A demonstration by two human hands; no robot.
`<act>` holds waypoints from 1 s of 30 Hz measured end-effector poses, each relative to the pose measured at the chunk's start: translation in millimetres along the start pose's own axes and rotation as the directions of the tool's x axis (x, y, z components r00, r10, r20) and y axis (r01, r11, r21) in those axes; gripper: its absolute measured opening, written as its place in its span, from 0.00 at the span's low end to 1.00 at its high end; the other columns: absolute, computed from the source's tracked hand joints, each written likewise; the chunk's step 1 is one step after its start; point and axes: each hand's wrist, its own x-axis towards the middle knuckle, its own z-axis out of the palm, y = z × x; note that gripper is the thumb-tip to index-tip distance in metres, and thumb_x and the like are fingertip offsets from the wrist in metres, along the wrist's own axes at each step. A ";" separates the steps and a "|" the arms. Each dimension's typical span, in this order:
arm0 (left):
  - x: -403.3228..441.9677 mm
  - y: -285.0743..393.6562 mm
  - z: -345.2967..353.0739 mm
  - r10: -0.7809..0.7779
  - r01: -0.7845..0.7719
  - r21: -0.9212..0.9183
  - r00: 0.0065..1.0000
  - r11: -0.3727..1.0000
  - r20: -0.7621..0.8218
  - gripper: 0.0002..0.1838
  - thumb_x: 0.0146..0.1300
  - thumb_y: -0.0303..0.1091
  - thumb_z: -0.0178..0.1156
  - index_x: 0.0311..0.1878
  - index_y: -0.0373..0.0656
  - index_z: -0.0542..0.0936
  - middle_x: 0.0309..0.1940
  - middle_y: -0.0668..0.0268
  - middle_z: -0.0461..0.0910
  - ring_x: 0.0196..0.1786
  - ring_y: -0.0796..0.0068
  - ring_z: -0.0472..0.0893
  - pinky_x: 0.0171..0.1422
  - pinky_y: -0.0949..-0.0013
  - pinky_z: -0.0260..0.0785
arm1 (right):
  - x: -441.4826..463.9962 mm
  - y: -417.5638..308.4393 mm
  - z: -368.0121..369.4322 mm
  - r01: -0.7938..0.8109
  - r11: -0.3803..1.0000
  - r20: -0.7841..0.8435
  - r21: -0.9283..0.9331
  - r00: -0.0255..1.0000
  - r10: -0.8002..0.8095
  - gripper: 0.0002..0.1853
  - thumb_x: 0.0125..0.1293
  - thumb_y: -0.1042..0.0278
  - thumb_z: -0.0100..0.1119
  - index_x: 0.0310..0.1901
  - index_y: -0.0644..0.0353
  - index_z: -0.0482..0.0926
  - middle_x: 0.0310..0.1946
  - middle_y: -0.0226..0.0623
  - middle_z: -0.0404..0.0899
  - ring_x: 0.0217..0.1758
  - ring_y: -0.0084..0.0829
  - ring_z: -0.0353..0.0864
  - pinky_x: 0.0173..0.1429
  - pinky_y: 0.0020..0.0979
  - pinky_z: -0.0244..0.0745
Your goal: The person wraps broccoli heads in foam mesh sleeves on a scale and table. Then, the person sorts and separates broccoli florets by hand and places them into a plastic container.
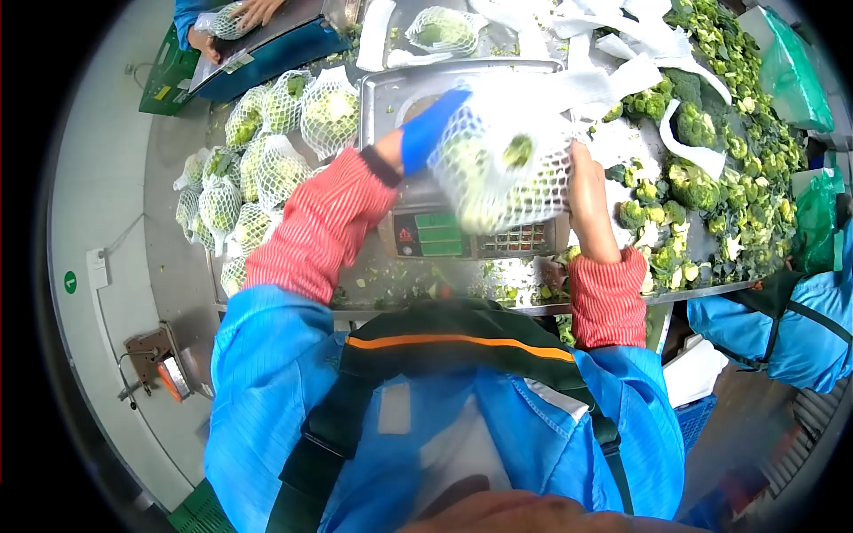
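Note:
A white mesh net bag (506,191) with green florets inside hangs between my hands, smeared by motion. My left hand (435,129), in a blue glove, is at the bag's left upper side; its fingertips are hidden behind the white netting. My bare right hand (591,195) is closed on the net's right edge. Below the bag sits a weighing scale (400,235) with a green display and a keypad, its metal tray (378,102) partly covered by the bag.
Several filled net bags (329,111) lie to the left. Loose broccoli florets (702,182) are heaped on the right, with white net sleeves (693,147) among them. Another person's hands (253,13) are at a blue crate (271,62), top left. A person in blue (800,329) stands at right.

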 end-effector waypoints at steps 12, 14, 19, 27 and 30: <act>-80.4 -87.8 18.1 0.170 -0.170 -0.751 0.982 0.638 -0.078 0.18 0.72 0.38 0.47 0.56 0.36 0.75 0.48 0.56 0.81 0.51 0.63 0.81 0.61 0.62 0.72 | -99.2 24.9 16.5 -0.403 0.774 0.508 0.488 0.853 0.124 0.22 0.74 0.65 0.45 0.67 0.63 0.63 0.62 0.42 0.71 0.60 0.34 0.76 0.61 0.35 0.75; -80.7 -85.0 14.9 0.264 -0.258 -0.487 0.963 0.834 -0.056 0.17 0.71 0.34 0.48 0.58 0.36 0.73 0.51 0.56 0.80 0.54 0.65 0.79 0.63 0.63 0.70 | -100.0 20.6 28.8 -0.499 0.643 0.525 0.581 0.833 0.172 0.23 0.74 0.66 0.44 0.67 0.63 0.62 0.62 0.43 0.70 0.60 0.34 0.76 0.58 0.35 0.77; -102.8 -43.3 41.9 0.420 -0.352 0.492 0.907 0.797 -0.033 0.18 0.69 0.24 0.50 0.62 0.38 0.68 0.57 0.61 0.75 0.57 0.74 0.76 0.59 0.71 0.71 | -85.8 26.7 39.9 0.085 0.912 0.343 0.402 0.909 -0.236 0.21 0.74 0.62 0.42 0.63 0.62 0.66 0.53 0.45 0.76 0.48 0.31 0.81 0.41 0.29 0.81; -107.8 -68.2 37.4 -0.345 0.178 -0.551 0.914 0.815 -0.215 0.22 0.71 0.54 0.49 0.30 0.46 0.77 0.23 0.69 0.73 0.14 0.80 0.64 0.15 0.78 0.57 | -49.6 -1.6 60.5 -0.554 0.407 0.476 0.727 0.833 0.283 0.30 0.74 0.43 0.34 0.55 0.63 0.72 0.37 0.45 0.82 0.32 0.32 0.85 0.29 0.28 0.84; -105.3 -55.2 2.2 0.116 -0.039 0.147 0.820 0.988 -0.561 0.12 0.67 0.45 0.58 0.39 0.46 0.76 0.30 0.69 0.76 0.26 0.82 0.73 0.31 0.77 0.69 | -53.4 16.4 15.1 -0.472 0.784 0.495 0.403 0.833 0.247 0.38 0.72 0.34 0.26 0.55 0.64 0.71 0.36 0.46 0.82 0.30 0.32 0.85 0.34 0.29 0.86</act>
